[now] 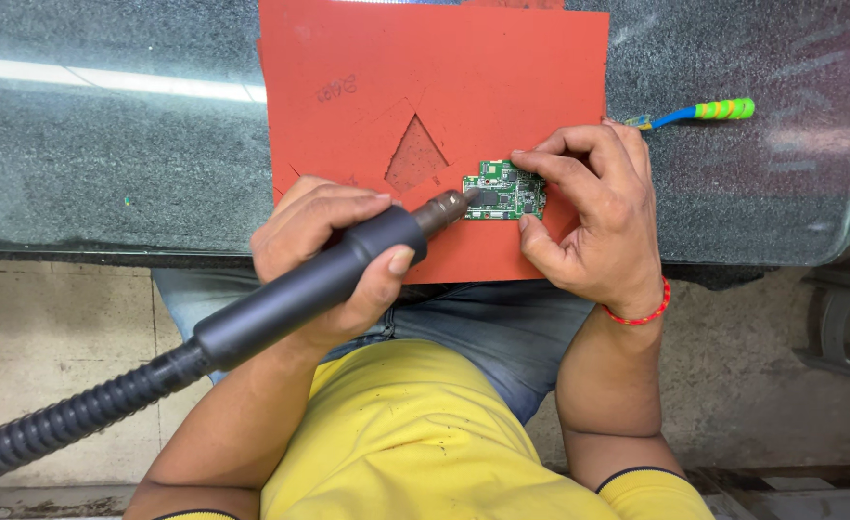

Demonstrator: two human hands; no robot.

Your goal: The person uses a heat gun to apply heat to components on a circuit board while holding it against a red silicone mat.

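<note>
head view: the left hand [324, 246] grips a black hot-air wand [300, 289], nozzle over a green circuit board [505, 190]. the right hand [589, 217] pinches the board's edge on a red mat [444, 77] on the worktop [107, 173].

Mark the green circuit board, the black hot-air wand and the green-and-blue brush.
Green circuit board [507, 190], head view, middle of its face.
Black hot-air wand [300, 299], head view, mid-handle.
Green-and-blue brush [723, 109], head view, striped green grip.
</note>
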